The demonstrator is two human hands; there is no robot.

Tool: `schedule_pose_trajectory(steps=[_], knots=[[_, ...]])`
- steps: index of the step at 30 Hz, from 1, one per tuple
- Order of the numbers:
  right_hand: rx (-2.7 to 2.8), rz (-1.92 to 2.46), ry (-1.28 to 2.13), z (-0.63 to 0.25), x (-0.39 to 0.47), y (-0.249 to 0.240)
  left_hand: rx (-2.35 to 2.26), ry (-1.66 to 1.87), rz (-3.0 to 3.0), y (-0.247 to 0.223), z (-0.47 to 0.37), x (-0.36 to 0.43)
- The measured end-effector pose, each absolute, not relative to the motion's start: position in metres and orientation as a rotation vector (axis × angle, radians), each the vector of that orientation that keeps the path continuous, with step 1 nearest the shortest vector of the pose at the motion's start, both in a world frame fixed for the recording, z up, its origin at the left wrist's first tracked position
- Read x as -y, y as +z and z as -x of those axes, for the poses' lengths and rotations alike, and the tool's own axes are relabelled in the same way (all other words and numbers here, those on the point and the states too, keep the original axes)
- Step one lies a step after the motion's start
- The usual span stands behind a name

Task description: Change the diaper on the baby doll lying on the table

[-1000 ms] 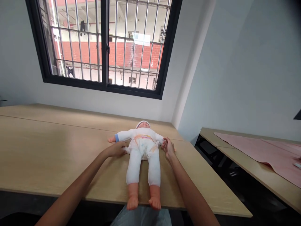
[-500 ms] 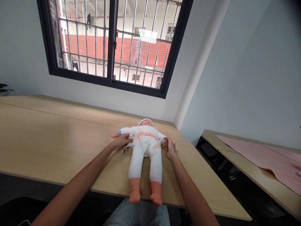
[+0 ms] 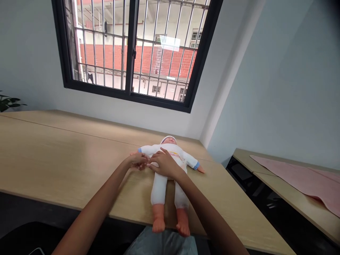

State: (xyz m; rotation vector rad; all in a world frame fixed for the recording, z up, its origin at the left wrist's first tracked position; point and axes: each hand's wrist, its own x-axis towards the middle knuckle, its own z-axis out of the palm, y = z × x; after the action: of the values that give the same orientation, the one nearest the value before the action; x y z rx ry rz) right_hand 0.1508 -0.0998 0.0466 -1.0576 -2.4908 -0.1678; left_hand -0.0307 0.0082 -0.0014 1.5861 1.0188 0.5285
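A baby doll (image 3: 158, 191) lies on its back on the table, feet toward me, in a white suit with blue cuffs and a white cap. Around its hips is a white diaper (image 3: 183, 163) with a coloured waistband, largely hidden by my hands. My left hand (image 3: 137, 161) is closed at the doll's hip on the left of the view, fingers pinched at the diaper's side edge. Reaching across the belly, my right hand (image 3: 165, 163) has its thumb and fingertips at that same edge, close to the left fingertips. What exactly lies between the fingertips is hidden.
The wooden table (image 3: 66, 159) runs wide to the left. A second table (image 3: 289, 189) on the right carries a pink cloth (image 3: 300, 177). Behind are a barred window (image 3: 130, 53) and a plant (image 3: 9, 102) at far left.
My right hand has left the doll's hip on the right and crossed over the belly to join my left hand. The doll's arm on the right now shows. The view has shifted slightly.
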Motion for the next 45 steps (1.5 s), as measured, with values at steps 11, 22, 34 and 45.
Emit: schedule_pose_trajectory(steps=[11, 22, 34, 45], knots=[[2.356, 1.240, -0.020, -0.180, 0.061, 0.052, -0.670, 0.878, -1.469, 0.021, 0.031, 0.012], [2.032, 1.318, 0.193, -0.213, 0.056, 0.017, -0.627, 1.184, -1.507, 0.005, -0.025, 0.020], [1.936, 1.215, 0.259, -0.220, 0.059, 0.012, -0.591, 1.254, -1.814, 0.002, -0.048, 0.030], [1.731, 1.001, 0.460, -0.226, 0.060, 0.004, -0.580, 1.361, -2.182, -0.015, -0.051, 0.044]])
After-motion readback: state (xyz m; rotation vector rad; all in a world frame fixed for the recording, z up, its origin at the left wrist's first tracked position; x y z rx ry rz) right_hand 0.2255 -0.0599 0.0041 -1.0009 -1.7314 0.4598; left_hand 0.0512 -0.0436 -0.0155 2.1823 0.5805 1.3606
